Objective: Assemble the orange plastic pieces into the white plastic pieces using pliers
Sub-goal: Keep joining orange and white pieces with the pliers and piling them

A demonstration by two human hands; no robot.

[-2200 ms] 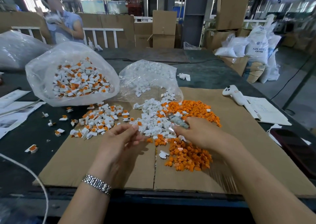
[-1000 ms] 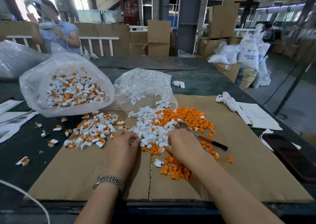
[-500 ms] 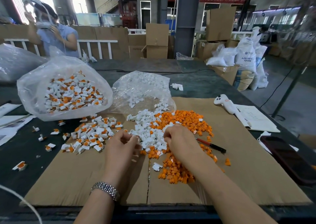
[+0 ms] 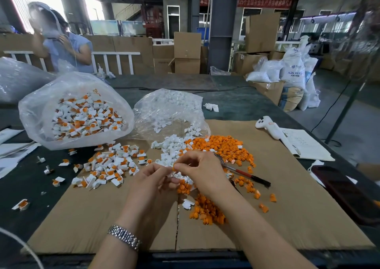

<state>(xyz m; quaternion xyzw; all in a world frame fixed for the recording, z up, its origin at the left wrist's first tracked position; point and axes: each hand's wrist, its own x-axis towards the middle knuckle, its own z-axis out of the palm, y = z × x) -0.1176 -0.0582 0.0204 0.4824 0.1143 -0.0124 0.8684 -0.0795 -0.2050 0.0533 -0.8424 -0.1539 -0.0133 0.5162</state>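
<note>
Right hand (image 4: 202,173) pinching orange piece (image 4: 174,167), left hand (image 4: 153,179) fingers curled on white piece (image 4: 170,174), meeting over cardboard (image 4: 287,217); pliers (image 4: 242,172) lying beside.

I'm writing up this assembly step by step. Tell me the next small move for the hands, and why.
Probably seat the orange piece into the white piece by hand. The right hand pinches the orange one and the left hand holds the white one right against it above the cardboard. The pliers lie untouched beside the right hand, for pressing afterwards.
</note>
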